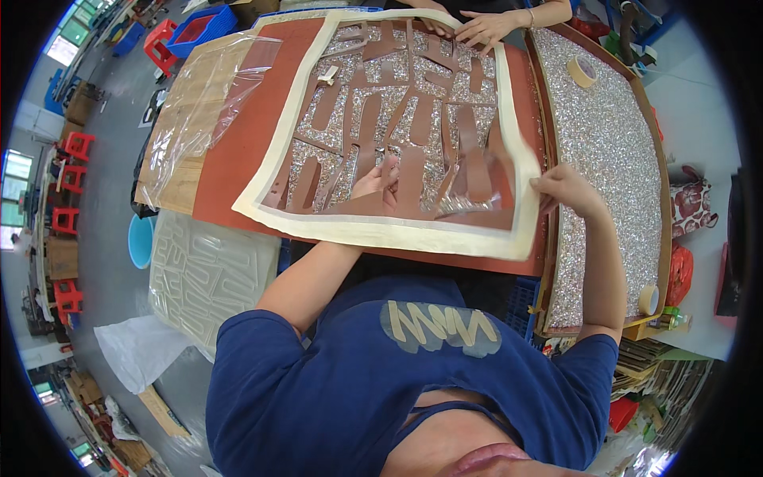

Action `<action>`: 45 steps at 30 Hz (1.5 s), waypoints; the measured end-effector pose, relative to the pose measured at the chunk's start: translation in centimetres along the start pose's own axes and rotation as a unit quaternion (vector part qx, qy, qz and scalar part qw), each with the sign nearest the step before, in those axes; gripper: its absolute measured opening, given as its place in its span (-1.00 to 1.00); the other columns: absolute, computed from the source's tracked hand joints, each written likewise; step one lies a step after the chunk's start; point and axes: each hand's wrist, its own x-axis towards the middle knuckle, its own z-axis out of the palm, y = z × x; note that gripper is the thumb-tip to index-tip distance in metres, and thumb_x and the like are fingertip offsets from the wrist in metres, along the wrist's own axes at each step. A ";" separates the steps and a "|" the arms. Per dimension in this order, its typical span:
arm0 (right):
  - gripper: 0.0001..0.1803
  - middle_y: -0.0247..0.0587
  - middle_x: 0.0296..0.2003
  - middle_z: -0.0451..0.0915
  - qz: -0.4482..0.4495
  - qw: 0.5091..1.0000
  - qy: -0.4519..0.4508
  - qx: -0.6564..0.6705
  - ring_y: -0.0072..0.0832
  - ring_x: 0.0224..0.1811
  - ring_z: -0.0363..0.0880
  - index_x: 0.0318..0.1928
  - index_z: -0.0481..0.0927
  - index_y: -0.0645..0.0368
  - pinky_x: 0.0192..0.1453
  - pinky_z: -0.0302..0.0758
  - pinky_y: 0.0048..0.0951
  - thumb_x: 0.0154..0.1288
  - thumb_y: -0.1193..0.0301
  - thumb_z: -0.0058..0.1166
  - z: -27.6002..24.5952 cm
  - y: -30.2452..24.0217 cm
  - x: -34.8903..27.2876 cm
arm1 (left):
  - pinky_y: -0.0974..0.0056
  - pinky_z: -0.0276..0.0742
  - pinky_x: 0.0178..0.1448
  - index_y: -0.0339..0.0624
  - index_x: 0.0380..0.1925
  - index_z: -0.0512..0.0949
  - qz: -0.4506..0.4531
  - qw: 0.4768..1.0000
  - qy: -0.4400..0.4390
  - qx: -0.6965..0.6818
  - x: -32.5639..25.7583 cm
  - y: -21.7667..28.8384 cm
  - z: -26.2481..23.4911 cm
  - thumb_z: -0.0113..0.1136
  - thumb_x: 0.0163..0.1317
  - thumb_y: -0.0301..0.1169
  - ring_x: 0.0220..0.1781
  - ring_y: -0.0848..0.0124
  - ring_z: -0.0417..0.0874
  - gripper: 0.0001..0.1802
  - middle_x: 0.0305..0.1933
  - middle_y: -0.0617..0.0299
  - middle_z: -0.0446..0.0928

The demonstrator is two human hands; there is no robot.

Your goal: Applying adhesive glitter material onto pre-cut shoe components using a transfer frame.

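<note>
A large sheet with a cream tape border point(381, 230) lies tilted toward me. Brown cut-out pieces point(415, 171) are spread over its clear middle, and silvery glitter shows between them. Beneath the near part, my left hand point(373, 184) shows through the clear film, its fingers apart and partly hidden by the brown pieces. At the near right corner, my right hand point(556, 191) pinches the tape border between thumb and fingers. Another person's hands point(486, 29) rest at the sheet's far edge. Under the sheet lies a reddish-brown board point(230, 179).
On the right stands a framed glitter panel point(604, 151) with tape rolls point(582, 71) on it. To the left are a wooden board under clear film point(191, 119) and a pale sheet with cut shapes point(211, 274). A blue crate point(200, 30) and red stools point(73, 176) stand farther off.
</note>
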 end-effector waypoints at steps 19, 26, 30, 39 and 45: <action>-0.83 -0.14 -0.29 0.47 -0.501 0.708 0.158 -0.472 -0.29 -0.16 0.49 -0.39 0.56 0.26 -0.11 0.50 -0.37 0.05 0.40 0.05 12.0 -4.7 17.7 | 0.27 0.61 -0.15 -0.22 -0.11 0.33 -0.036 0.991 0.019 0.124 -0.2 -2.2 4.0 0.14 0.21 -0.32 -0.21 0.24 0.65 -0.67 -0.08 -0.04 0.53; -0.83 -0.11 -0.29 0.51 -0.440 0.664 0.113 -0.594 -0.30 -0.24 0.52 -0.34 0.51 0.30 -0.17 0.50 -0.40 0.02 0.47 0.01 13.4 -6.6 16.8 | 0.15 0.53 -0.20 -0.27 -0.24 0.48 0.315 0.747 -0.021 0.585 4.3 -4.5 0.8 0.12 0.14 -0.27 -0.22 0.13 0.61 -0.71 -0.22 -0.02 0.55; -0.89 -0.18 -0.44 0.51 -0.462 0.631 0.169 -0.600 -0.36 -0.32 0.54 -0.45 0.51 0.22 -0.27 0.51 -0.42 0.06 0.46 -0.04 13.4 -6.5 16.6 | 0.10 0.49 -0.16 -0.32 -0.25 0.47 0.449 0.532 -0.097 0.711 4.1 -3.2 1.8 0.07 0.15 -0.32 -0.19 0.08 0.58 -0.72 -0.24 -0.07 0.53; -0.89 -0.20 -0.41 0.52 -0.452 0.646 0.355 -0.503 -0.34 -0.26 0.57 -0.44 0.59 0.21 -0.20 0.53 -0.39 0.01 0.44 0.06 4.7 -11.8 17.0 | 0.11 0.36 0.18 -0.33 -0.10 0.43 0.412 0.347 0.009 0.842 4.8 -4.8 0.7 0.11 0.10 -0.41 0.10 0.05 0.42 -0.64 -0.02 -0.08 0.42; -0.83 -0.08 -0.50 0.47 -0.540 0.580 0.379 -0.478 -0.15 -0.41 0.52 -0.41 0.46 0.24 -0.27 0.48 -0.21 0.25 0.40 -0.07 -0.8 -17.8 15.4 | 0.13 0.35 0.20 -0.32 -0.08 0.43 0.553 -0.043 0.030 0.832 5.3 -2.5 1.7 0.12 0.12 -0.39 0.12 0.10 0.42 -0.63 0.00 -0.08 0.41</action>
